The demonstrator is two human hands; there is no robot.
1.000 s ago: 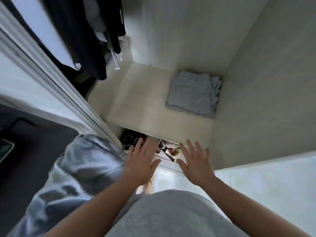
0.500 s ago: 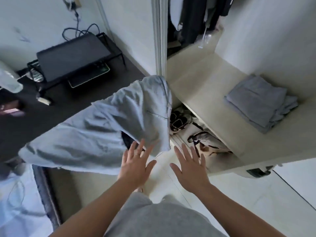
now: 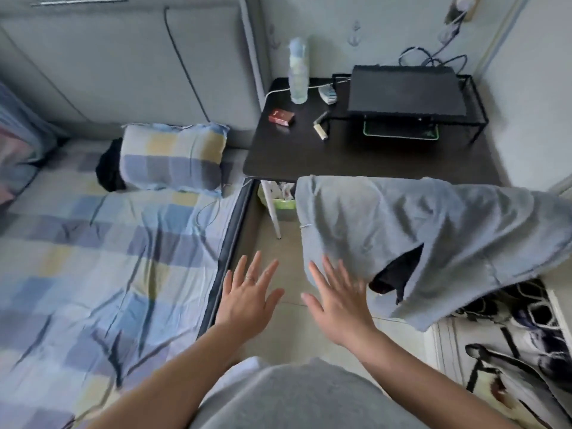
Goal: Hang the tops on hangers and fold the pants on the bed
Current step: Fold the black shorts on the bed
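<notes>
Reaching forward, the left hand (image 3: 247,300) and the right hand (image 3: 337,305) are both flat with fingers spread and hold nothing. They are above the floor (image 3: 278,249), between the bed (image 3: 93,258) on the left and a grey garment (image 3: 418,227) on the right, and I cannot tell if the right fingertips (image 3: 329,267) touch its near edge. The grey garment hangs over a hidden support on the near side of the desk (image 3: 309,156), with a dark cloth (image 3: 399,270) showing beneath it. I judge the step is fetching the next piece: the right hand must grip this garment and bring it left onto the bed.
</notes>
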